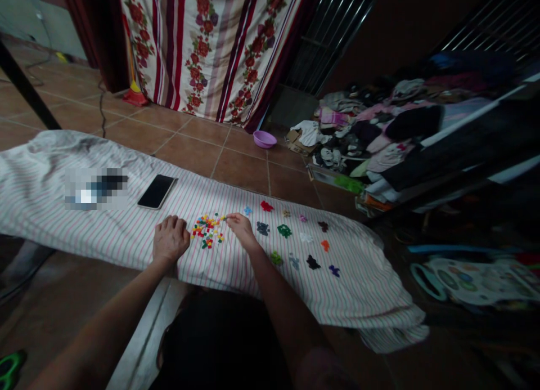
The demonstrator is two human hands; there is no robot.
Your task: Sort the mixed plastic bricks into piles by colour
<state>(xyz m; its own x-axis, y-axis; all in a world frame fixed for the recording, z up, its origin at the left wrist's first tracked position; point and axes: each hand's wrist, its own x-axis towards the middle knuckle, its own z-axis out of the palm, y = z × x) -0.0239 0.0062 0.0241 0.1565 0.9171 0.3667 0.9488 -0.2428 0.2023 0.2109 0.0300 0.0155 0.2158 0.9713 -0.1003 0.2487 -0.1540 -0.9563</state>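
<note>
White cloth [236, 266] with thin coloured stripes covered the bench, and small bright pieces lay on it in groups. The mixed pile [206, 230], with red, yellow, orange, green and white pieces, lay spread between the two hands. The left hand [171, 239] rested back up on the cloth, just beside the pile's left edge; its fingers were curled, and I could not tell whether anything was under them. The right hand [240, 227] reached in from the other side, thumb and fingers drawn near each other at the pile's upper right edge; the tips were too small to tell whether they were clamped on a piece.

To the right of that hand, single-colour clusters stood apart in loose rows. The far row held the light blue cluster [247, 210], red cluster [266, 206], tan cluster [286, 213], pink cluster [302, 218] and dark maroon cluster [323, 226]. Next came the dark grey cluster [262, 228], dark green cluster [284, 231], white cluster [306, 237] and orange cluster [324, 245]. Nearest lay the lime cluster [276, 258], pale grey cluster [294, 261], black cluster [313, 261] and purple cluster [334, 270]. A phone [157, 191] lay dark-screened beyond the left hand.
</note>
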